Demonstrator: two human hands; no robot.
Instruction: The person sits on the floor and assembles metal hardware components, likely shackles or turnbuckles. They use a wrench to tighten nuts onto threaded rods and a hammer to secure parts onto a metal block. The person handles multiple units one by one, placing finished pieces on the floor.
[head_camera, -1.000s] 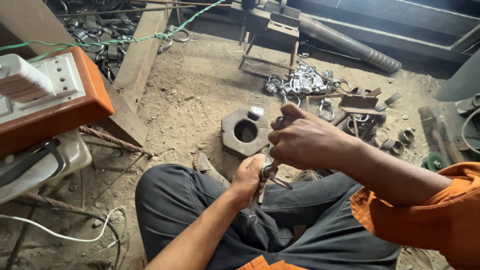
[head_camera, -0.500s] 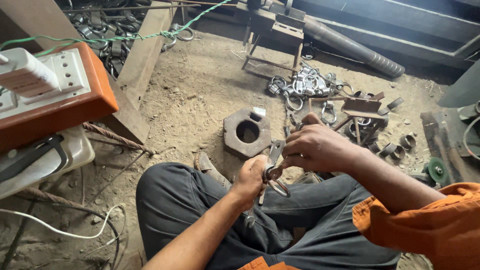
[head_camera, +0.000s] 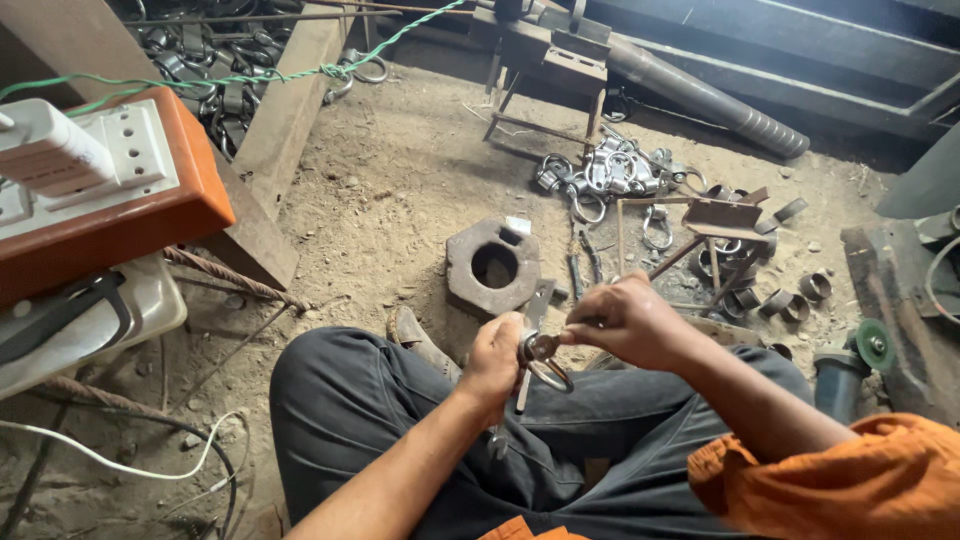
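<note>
Here left hand (head_camera: 497, 358) grips metal ring (head_camera: 546, 362); right hand (head_camera: 625, 322) pinches it.

A metal workshop with a dirt floor (head_camera: 400, 190) — a rusty block (head_camera: 492, 265) with a round hole sits mid-floor. Behind it lies a heap of steel rings (head_camera: 610, 172); right of it, short pipe pieces (head_camera: 790, 295) and what looks like a grinder (head_camera: 850, 365); left, a socket board (head_camera: 95, 175).
</note>
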